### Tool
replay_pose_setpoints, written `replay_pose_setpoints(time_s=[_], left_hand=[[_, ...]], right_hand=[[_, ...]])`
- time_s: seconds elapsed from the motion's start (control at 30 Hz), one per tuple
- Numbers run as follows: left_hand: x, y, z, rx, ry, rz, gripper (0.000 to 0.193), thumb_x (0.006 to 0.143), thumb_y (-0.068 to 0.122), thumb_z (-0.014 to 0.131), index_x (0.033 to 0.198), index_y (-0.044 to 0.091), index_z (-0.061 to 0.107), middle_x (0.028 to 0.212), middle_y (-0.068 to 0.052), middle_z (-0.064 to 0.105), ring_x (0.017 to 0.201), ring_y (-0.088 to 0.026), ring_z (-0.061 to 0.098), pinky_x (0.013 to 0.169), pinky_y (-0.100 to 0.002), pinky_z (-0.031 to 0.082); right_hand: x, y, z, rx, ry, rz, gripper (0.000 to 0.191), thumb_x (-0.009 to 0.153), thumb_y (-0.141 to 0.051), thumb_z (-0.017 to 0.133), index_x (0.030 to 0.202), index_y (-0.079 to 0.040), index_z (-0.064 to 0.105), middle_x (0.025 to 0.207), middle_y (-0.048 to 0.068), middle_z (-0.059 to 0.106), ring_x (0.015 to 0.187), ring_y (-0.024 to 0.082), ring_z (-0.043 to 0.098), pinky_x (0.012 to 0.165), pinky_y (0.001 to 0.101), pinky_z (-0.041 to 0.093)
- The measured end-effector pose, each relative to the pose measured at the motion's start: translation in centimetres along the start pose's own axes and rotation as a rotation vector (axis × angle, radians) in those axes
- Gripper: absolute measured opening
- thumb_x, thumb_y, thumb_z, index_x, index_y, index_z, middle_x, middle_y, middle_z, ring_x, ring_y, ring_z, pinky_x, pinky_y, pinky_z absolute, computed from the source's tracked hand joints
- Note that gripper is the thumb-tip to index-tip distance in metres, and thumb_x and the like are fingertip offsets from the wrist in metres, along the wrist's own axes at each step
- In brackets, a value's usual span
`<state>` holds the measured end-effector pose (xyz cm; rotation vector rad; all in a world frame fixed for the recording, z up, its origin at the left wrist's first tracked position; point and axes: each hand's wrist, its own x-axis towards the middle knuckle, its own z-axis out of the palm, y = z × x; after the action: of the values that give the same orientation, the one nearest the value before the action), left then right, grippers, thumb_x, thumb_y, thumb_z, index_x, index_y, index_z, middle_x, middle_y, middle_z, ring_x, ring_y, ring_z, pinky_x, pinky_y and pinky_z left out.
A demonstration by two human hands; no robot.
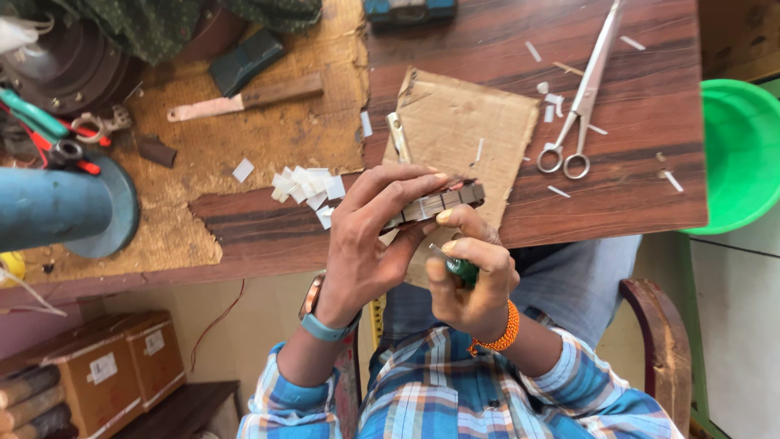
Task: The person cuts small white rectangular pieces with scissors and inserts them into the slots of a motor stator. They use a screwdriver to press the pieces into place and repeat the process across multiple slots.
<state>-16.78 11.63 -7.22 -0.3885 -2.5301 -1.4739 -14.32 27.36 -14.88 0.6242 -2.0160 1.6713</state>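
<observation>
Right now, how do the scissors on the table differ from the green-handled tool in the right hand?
The scissors lie untouched on the dark wooden table, far from both hands; the green-handled tool is gripped in the right hand, beside the slotted metal block held by the left hand. The scissors are long, bare metal; the tool is mostly hidden. Both are hand tools.

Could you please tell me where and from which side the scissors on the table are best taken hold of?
Grip the scissors by the two ring handles, coming from the table's near edge: the rings point toward the person, while the long closed blades run away toward the far side.
</observation>
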Motion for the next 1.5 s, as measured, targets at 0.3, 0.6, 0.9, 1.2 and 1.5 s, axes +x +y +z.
replay_pose_setpoints(time_s=[0.3,0.6,0.9,1.2,1.5], left_hand=[[-3.0,-0.2,-0.9,-0.036,0.028,0.023,0.052,0.081,-0.005,0.077,0.130,0.011,0.067,0.120,-0.009,0.069,0.115,-0.026,0.069,0.099,-0.036,0.058],[-6.1,0.8,-2.2,-0.025,0.019,0.102,0.051,0.083,-0.001,0.081,0.131,0.010,0.067,0.110,-0.008,0.067,0.105,-0.025,0.066,0.091,-0.038,0.054],[-7.0,0.9,-2.5,-0.022,0.050,0.127,0.054,0.082,0.000,0.082,0.132,0.011,0.066,0.111,-0.007,0.065,0.104,-0.025,0.065,0.090,-0.038,0.054],[-6.7,0.9,-2.4,-0.012,0.062,0.120,0.055,0.080,-0.001,0.081,0.131,0.011,0.066,0.111,-0.009,0.065,0.104,-0.027,0.065,0.090,-0.038,0.054],[-5.4,-0.7,-3.9,-0.001,0.016,0.199,0.056,0.082,0.001,0.081,0.134,0.012,0.064,0.111,-0.010,0.065,0.104,-0.029,0.065,0.090,-0.039,0.054]], right_hand=[[0.4,-2.3,-3.1,0.064,-0.222,-0.012,0.032,0.105,-0.035,0.062,0.119,-0.007,0.052,0.123,0.023,0.070,0.099,0.026,0.075,0.080,0.0284,0.059],[-0.4,-5.8,-6.3,-0.168,-0.200,0.055,0.022,0.101,-0.014,0.071,0.119,-0.003,0.067,0.098,0.012,0.071,0.083,0.016,0.072,0.069,0.0260,0.055],[0.7,-8.9,-5.4,-0.291,-0.307,0.052,0.027,0.091,-0.001,0.076,0.117,-0.007,0.075,0.098,0.007,0.073,0.080,0.015,0.072,0.068,0.0271,0.058],[3.1,-11.8,-6.0,-0.599,-0.420,-0.069,0.034,0.082,0.000,0.080,0.114,-0.011,0.079,0.096,0.009,0.070,0.076,0.024,0.069,0.065,0.0360,0.054],[3.7,-9.3,-3.5,-0.390,-0.360,-0.082,0.032,0.086,0.003,0.082,0.115,-0.008,0.077,0.098,0.010,0.069,0.082,0.019,0.072,0.069,0.0303,0.058]])
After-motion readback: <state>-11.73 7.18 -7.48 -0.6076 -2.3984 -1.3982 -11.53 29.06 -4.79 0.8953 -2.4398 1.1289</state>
